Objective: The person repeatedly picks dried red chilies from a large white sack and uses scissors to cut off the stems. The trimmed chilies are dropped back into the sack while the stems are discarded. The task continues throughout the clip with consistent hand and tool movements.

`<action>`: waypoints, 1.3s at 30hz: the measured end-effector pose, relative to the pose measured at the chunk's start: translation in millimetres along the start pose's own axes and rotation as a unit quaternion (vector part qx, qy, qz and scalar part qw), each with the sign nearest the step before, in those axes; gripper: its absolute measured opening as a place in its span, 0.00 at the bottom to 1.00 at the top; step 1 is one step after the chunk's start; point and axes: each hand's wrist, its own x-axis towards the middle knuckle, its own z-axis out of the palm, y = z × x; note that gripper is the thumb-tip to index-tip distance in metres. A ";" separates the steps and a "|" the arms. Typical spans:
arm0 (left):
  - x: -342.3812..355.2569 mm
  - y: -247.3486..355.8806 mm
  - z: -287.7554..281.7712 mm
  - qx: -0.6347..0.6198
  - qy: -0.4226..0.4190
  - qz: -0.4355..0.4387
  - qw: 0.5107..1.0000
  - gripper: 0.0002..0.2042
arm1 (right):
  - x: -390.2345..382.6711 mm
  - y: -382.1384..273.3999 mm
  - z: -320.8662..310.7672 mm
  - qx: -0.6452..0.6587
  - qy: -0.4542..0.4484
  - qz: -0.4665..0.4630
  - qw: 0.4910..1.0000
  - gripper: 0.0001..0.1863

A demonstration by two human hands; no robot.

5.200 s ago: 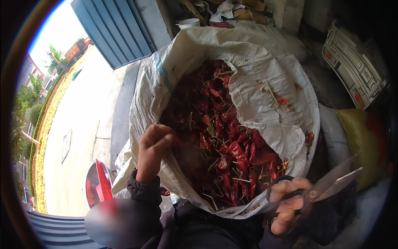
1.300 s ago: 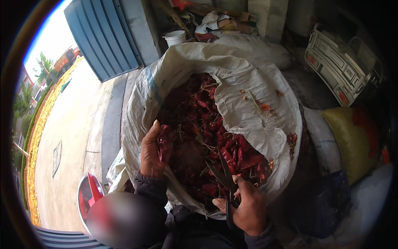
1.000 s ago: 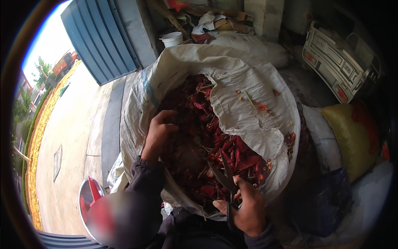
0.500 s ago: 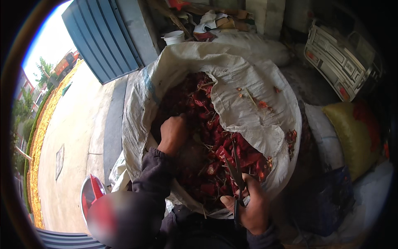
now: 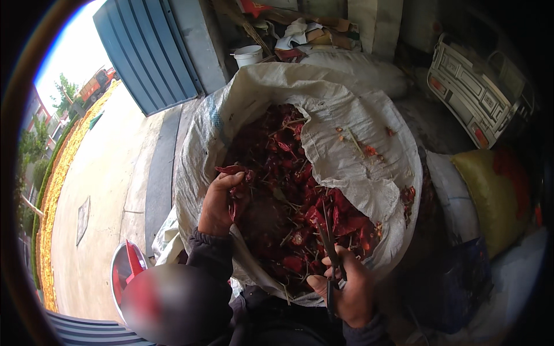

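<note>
Over the white woven sack's left side, the left hand pinches dried red chilies; well rightward, the right hand grips black-handled scissors, blades pointing away from the body.

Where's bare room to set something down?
Widest: pale concrete between yellow strip and dark strip. Smaller: white cloth flap, below its stem scraps. Crowded: mouth of the sack, with peppers, left hand, right hand, scissors.
</note>
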 end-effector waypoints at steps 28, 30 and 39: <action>72.1 -16.7 12.9 0.462 0.074 0.061 0.882 0.10 | 9.4 16.8 -0.6 -0.008 -0.016 0.014 1.000 0.35; 53.4 -15.8 36.8 0.409 0.066 0.072 0.907 0.08 | 8.9 18.4 -5.7 -0.046 -0.011 0.030 0.998 0.36; 12.2 9.4 7.9 0.016 -0.089 0.095 0.991 0.07 | 6.2 5.1 8.1 -0.035 -0.026 -0.019 0.999 0.35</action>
